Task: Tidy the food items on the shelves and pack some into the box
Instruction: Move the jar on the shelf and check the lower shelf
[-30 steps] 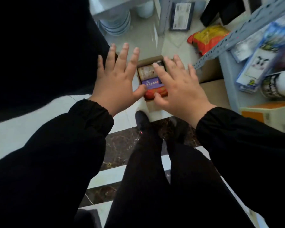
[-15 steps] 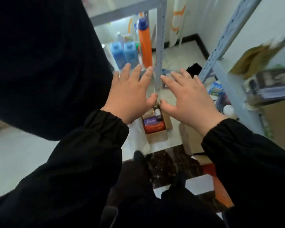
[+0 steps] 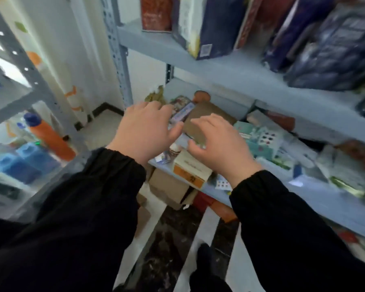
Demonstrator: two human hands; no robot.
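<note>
My left hand and my right hand hover side by side, palms down, fingers loosely spread, in front of the middle shelf. Neither hand holds anything. Under them lie a white and orange carton, a brown flat packet and a purple-labelled pack. Teal and white packets lie to the right of my right hand. A cardboard box stands on the floor below the shelf edge, its inside hidden. The view is blurred.
The upper shelf carries upright dark blue and red boxes. A grey shelf post rises left of my hands. On the left rack stand an orange bottle and blue containers. My shoe is on the tiled floor.
The view has swung up from the floor box to the shelves. Both hands rose with it and now hover over the middle shelf, fingers slightly more curled.
</note>
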